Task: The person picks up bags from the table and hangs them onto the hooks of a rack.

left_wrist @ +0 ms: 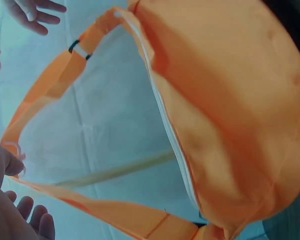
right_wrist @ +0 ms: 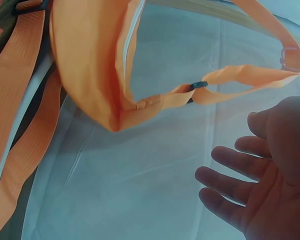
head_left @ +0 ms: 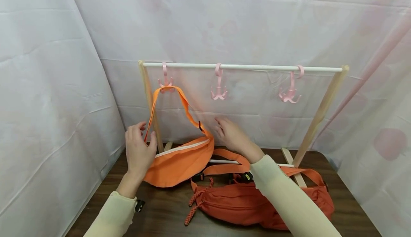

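An orange waist bag (head_left: 179,165) with a white zipper hangs by its strap (head_left: 189,114) from the left pink hook (head_left: 165,81). Its lower edge is close to the tabletop. My left hand (head_left: 139,149) is beside the strap's left side, thumb and fingers apart; the left wrist view shows nothing gripped in it. To the right of the strap's black slider, my right hand (head_left: 236,137) hovers with loosely bent fingers. In the right wrist view that hand (right_wrist: 260,185) is apart from the bag, with nothing in it.
Two more pink hooks, a middle one (head_left: 219,87) and a right one (head_left: 290,90), hang from the white rail (head_left: 253,66) of a wooden-legged rack. A rust-red waist bag (head_left: 231,205) lies on the dark wood table (head_left: 160,212), partly behind my right sleeve. Pale curtains surround the table.
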Demonstrator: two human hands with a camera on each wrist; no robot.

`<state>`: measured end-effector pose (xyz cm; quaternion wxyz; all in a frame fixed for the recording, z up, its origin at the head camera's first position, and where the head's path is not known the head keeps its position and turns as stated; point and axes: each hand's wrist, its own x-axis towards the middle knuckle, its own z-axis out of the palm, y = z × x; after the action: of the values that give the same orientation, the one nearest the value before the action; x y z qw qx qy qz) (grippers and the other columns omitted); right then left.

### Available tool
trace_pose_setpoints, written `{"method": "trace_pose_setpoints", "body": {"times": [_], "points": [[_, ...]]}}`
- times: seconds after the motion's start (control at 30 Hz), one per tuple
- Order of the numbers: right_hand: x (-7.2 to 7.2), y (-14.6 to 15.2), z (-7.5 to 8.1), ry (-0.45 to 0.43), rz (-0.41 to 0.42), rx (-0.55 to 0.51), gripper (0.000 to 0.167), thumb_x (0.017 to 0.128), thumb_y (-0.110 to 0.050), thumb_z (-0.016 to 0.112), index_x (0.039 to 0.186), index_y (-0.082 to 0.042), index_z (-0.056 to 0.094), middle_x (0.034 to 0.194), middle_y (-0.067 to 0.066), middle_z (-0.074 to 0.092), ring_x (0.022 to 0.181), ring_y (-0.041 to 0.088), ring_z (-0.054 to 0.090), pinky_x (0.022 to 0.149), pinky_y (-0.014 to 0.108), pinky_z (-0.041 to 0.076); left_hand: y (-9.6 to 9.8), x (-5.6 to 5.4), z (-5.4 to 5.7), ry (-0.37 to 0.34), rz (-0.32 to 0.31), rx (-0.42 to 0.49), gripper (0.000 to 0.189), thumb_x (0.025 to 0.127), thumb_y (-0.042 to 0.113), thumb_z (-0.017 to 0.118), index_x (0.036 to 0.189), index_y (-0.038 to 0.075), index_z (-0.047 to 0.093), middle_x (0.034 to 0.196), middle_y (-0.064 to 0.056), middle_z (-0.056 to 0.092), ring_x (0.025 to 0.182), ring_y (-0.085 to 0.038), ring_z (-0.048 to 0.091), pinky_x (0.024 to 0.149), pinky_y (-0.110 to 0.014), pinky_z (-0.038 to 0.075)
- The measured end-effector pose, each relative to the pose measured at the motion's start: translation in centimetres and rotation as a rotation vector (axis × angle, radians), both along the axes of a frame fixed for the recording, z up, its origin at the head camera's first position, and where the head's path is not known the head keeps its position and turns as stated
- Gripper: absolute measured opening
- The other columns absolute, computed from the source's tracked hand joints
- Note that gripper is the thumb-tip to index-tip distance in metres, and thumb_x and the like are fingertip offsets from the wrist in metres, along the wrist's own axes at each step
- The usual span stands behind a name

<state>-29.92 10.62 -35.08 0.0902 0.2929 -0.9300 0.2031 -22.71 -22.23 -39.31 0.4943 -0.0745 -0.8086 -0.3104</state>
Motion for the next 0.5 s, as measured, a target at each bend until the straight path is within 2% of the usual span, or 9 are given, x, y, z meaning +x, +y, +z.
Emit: {"method": "trace_pose_setpoints", "body": {"times": [0.17, 0.33, 0.5], "points": [[0.4, 1.4, -0.3, -0.039, -0.005, -0.005, 0.054, 0.116, -0.028, 0.047, 0.161, 0.000, 0.040, 0.158, 0.019, 0.049, 0.146, 0.036, 0.047, 0.117, 0.053, 0.039, 1.1, 0.2, -0.2, 0.038, -0.044, -0.031, 0.038, 0.093, 0.000, 0.073, 0.128, -0.007, 0.061, 0.112, -0.022, 0.058, 0.094, -0.038, 0.050, 0.081, -0.043, 0.037], [0.7, 2.6, -0.5, -0.096, -0.028, 0.010, 0.058, 0.115, -0.034, 0.048, 0.163, -0.003, 0.038, 0.160, 0.017, 0.048, 0.147, 0.035, 0.046, 0.118, 0.053, 0.039, 2.0, 0.2, -0.8, 0.024, -0.083, -0.074, 0.038, 0.094, 0.001, 0.074, 0.128, -0.006, 0.061, 0.112, -0.022, 0.058, 0.092, -0.036, 0.051, 0.080, -0.043, 0.039], [1.0, 4.2, -0.8, -0.154, -0.042, 0.013, 0.065, 0.112, -0.037, 0.056, 0.164, -0.003, 0.036, 0.162, 0.019, 0.045, 0.146, 0.038, 0.046, 0.116, 0.057, 0.040, 3.0, 0.2, -1.5, 0.001, -0.125, -0.097, 0.037, 0.094, 0.001, 0.074, 0.129, -0.006, 0.061, 0.113, -0.023, 0.059, 0.094, -0.038, 0.053, 0.081, -0.047, 0.043]]}}
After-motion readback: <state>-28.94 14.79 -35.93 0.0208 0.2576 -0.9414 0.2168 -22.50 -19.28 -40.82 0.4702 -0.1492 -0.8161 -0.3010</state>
